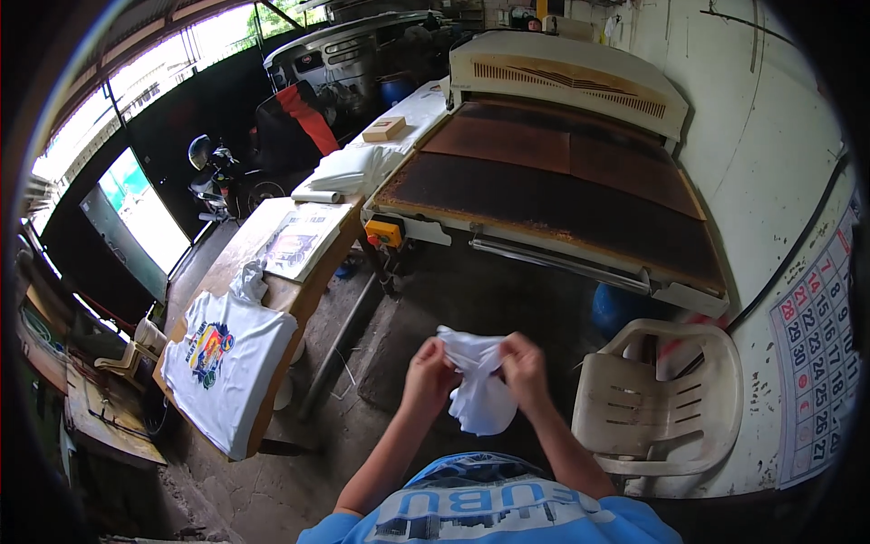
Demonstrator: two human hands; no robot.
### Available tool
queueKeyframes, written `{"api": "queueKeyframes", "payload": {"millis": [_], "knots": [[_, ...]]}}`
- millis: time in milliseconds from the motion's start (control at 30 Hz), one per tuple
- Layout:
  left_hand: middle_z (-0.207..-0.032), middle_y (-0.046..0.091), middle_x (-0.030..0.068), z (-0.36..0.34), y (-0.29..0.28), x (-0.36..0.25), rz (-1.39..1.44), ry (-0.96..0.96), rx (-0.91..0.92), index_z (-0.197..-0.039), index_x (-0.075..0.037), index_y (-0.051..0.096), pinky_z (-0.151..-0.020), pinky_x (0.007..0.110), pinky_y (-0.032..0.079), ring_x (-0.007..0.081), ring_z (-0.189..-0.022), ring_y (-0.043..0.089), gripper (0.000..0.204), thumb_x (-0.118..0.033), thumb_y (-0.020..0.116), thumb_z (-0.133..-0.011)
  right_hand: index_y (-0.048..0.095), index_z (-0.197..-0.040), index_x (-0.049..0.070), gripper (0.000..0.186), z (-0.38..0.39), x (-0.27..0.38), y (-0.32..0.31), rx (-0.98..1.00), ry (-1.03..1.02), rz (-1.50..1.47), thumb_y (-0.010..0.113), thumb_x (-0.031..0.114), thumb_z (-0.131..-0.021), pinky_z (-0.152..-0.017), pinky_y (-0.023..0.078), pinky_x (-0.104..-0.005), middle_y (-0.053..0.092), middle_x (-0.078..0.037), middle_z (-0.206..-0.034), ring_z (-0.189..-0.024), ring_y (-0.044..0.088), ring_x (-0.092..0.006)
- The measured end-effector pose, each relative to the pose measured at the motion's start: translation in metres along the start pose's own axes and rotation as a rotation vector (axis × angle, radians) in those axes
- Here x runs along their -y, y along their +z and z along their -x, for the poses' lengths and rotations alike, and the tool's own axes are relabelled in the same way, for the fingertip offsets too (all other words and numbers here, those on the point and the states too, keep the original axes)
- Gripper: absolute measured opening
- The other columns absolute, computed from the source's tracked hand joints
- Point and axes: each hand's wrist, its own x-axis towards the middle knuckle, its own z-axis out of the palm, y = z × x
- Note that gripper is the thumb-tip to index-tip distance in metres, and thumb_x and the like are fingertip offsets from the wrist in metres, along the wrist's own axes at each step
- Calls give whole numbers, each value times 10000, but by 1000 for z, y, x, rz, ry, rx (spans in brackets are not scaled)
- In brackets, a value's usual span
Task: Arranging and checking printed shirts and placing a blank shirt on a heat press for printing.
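A bunched white cloth (481, 399), perhaps a small garment, hangs in front of my body between both hands. My left hand (429, 374) is closed on its upper left edge, and my right hand (526, 370) grips the upper right side. Its lower part droops freely in folds. On the wooden table (313, 299) to the left, a white T-shirt (237, 354) with a colourful print lies spread out, away from my hands.
Ahead stands a large conveyor dryer (544, 195) with a brown belt and a yellow control box (385, 233). A beige plastic chair (625, 403) is close on my right, before a wall calendar (811, 354). Folded white cloth (344, 170) lies beyond the table.
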Motion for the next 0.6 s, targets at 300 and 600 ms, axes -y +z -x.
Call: {"api": "queueKeyframes", "payload": {"millis": [300, 600], "knots": [[-919, 577, 94, 34, -156, -118, -549, 712, -145, -1009, 84, 505, -687, 311, 479, 186, -772, 575, 491, -353, 525, -786, 513, -1019, -23, 304, 31, -52, -250, -912, 118, -878, 376, 199, -864, -867, 423, -409, 544, -161, -1017, -986, 517, -265], [-821, 565, 56, 53, -276, -160, -781, 803, -396, -958, -12, 517, -697, 297, 469, 154, -758, 560, 317, -301, 415, -875, 526, -1016, 14, 325, 50, 44, -366, -1159, -238, -527, 460, 292, -862, -767, 452, -344, 551, -105, -988, -848, 556, -208]]}}
